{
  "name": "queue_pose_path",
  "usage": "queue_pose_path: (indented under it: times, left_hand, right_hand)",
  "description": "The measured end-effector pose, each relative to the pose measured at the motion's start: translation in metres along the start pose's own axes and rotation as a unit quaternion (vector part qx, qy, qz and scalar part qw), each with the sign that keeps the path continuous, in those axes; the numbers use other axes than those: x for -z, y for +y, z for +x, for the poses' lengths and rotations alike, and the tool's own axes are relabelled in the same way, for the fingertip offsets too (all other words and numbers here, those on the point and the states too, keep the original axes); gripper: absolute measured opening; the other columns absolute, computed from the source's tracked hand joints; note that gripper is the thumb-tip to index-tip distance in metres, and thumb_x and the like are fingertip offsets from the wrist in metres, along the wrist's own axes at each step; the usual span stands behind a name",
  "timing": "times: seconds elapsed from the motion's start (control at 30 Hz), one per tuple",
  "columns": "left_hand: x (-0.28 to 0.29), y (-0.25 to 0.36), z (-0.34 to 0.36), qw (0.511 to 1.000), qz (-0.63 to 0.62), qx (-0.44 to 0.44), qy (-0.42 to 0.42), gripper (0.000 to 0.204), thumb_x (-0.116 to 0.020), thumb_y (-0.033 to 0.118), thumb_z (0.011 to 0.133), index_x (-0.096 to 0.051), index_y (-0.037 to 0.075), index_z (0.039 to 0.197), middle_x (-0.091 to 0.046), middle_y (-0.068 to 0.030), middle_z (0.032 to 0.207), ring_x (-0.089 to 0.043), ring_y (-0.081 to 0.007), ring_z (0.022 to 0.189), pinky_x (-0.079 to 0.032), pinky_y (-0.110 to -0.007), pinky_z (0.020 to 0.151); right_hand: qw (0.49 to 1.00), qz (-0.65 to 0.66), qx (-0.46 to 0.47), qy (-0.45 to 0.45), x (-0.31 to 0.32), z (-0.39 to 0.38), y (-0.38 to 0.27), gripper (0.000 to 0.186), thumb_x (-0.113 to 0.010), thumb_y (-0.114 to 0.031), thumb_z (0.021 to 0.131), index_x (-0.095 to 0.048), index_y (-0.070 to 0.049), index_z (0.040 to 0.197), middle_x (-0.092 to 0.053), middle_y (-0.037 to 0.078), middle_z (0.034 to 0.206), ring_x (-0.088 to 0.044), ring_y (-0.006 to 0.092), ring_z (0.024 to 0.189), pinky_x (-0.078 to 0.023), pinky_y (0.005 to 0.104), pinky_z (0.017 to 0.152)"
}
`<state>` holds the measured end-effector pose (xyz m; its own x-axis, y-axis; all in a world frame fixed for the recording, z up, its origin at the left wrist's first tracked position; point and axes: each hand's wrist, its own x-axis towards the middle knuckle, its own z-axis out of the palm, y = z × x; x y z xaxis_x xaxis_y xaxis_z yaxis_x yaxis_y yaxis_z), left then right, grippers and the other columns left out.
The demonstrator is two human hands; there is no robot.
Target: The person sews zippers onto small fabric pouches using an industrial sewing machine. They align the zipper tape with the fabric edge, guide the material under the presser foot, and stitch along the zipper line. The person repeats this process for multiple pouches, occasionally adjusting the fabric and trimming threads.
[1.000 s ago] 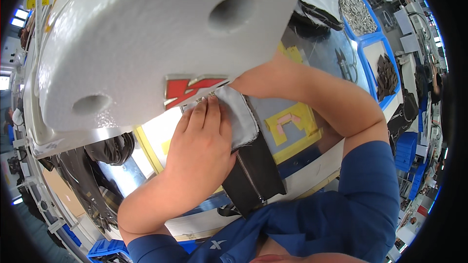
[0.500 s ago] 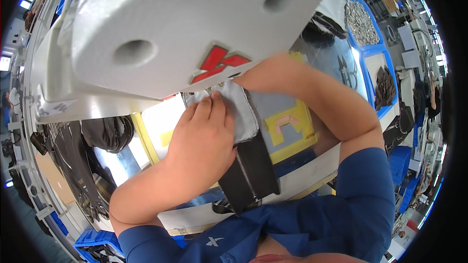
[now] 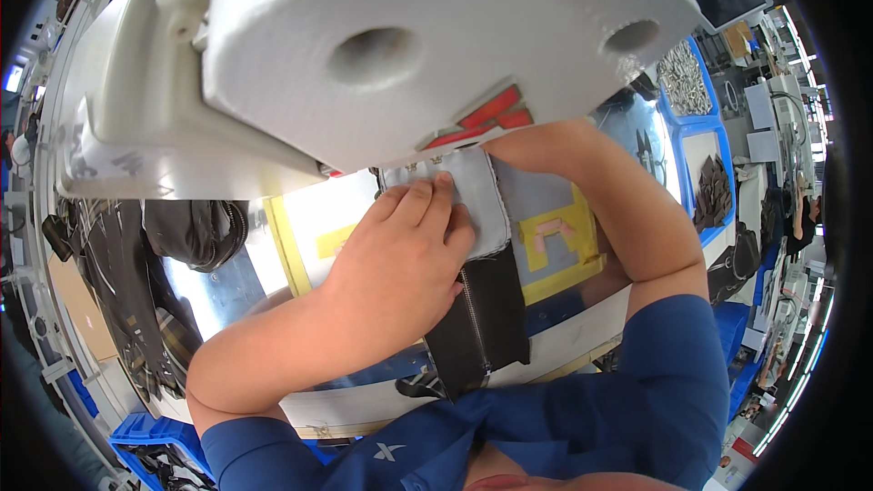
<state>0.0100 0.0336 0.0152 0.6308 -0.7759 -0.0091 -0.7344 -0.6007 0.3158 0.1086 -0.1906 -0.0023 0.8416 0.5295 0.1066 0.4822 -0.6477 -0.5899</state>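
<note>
My left hand [image 3: 405, 259] lies flat with its fingers stretched over a light grey fabric piece [image 3: 486, 223], holding none of it in a grip. Under that piece runs a black fabric strip [image 3: 505, 305] with a metal zipper [image 3: 473, 318] along it, reaching to the near table edge. My right hand [image 3: 509, 145] reaches to the far right corner of the grey piece; its fingers are hidden behind a big white machine head [image 3: 273, 45], apparently an industrial sewing machine. That head also covers the far end of the fabric.
Yellow tape [image 3: 555, 286] marks the work surface around the fabric. Dark garments [image 3: 136, 282] lie to the left. At the right, blue trays [image 3: 677, 118] hold many small metal parts and dark fabric pieces. Scissors [image 3: 647, 156] lie beside them. A blue crate [image 3: 159, 432] stands lower left.
The machine head, fabric and both hands appear shifted to the right and slightly down in the view. My left hand still rests flat on the grey piece.
</note>
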Motion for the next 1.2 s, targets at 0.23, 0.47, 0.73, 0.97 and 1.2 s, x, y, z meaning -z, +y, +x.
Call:
queue_pose_path:
  times: [0.23, 0.47, 0.73, 0.97, 1.2]
  left_hand:
    - [-0.004, 0.008, -0.006, 1.000, -0.007, -0.027, -0.001, 0.068, -0.083, 0.036, 0.081, -0.063, 0.002, 0.137, -0.055, -0.0277, 0.151, -0.057, -0.0372, 0.133, -0.041, -0.050, 0.118]
    - [-0.002, 0.008, -0.006, 0.999, -0.006, -0.039, -0.006, 0.069, -0.083, 0.038, 0.083, -0.062, 0.002, 0.138, -0.055, -0.0269, 0.152, -0.058, -0.0371, 0.133, -0.040, -0.050, 0.118]
    - [-0.005, 0.009, -0.003, 0.999, -0.002, -0.042, 0.002, 0.065, -0.082, 0.034, 0.087, -0.061, 0.004, 0.140, -0.056, -0.0243, 0.151, -0.057, -0.0388, 0.135, -0.042, -0.050, 0.118]
    - [-0.030, 0.026, 0.007, 0.995, 0.023, -0.072, 0.064, 0.046, -0.076, 0.026, 0.094, -0.064, 0.007, 0.133, -0.063, -0.0128, 0.143, -0.060, -0.0300, 0.133, -0.042, -0.048, 0.120]
    - [-0.026, 0.037, 0.005, 0.992, 0.087, -0.061, 0.075, 0.018, -0.074, 0.021, 0.093, -0.068, 0.006, 0.102, -0.068, -0.0093, 0.104, -0.068, -0.0293, 0.108, -0.046, -0.050, 0.114]
  right_hand:
    - [0.999, 0.014, -0.011, 0.034, -0.006, 0.002, 0.006, 0.022, -0.065, -0.010, 0.087, -0.074, -0.003, 0.105, -0.074, 0.024, 0.094, -0.069, 0.0488, 0.088, -0.057, 0.0534, 0.078]
    - [0.999, -0.036, 0.014, 0.013, -0.018, 0.003, 0.033, 0.020, -0.067, -0.017, 0.084, -0.074, 0.001, 0.089, -0.072, 0.027, 0.085, -0.069, 0.0493, 0.086, -0.057, 0.0539, 0.078]
    - [0.998, -0.056, 0.019, -0.017, -0.023, 0.004, 0.048, 0.026, -0.070, -0.023, 0.085, -0.075, 0.002, 0.080, -0.073, 0.025, 0.083, -0.073, 0.0460, 0.085, -0.058, 0.0532, 0.079]
    - [0.993, -0.042, -0.087, -0.073, 0.015, -0.027, 0.035, 0.029, -0.075, -0.028, 0.089, -0.078, 0.001, 0.089, -0.076, 0.023, 0.090, -0.074, 0.0437, 0.090, -0.059, 0.0497, 0.082]
    - [0.986, 0.092, -0.139, -0.013, 0.023, -0.105, 0.020, 0.034, -0.074, -0.033, 0.100, -0.075, -0.001, 0.109, -0.078, 0.016, 0.098, -0.076, 0.0325, 0.092, -0.059, 0.0433, 0.083]
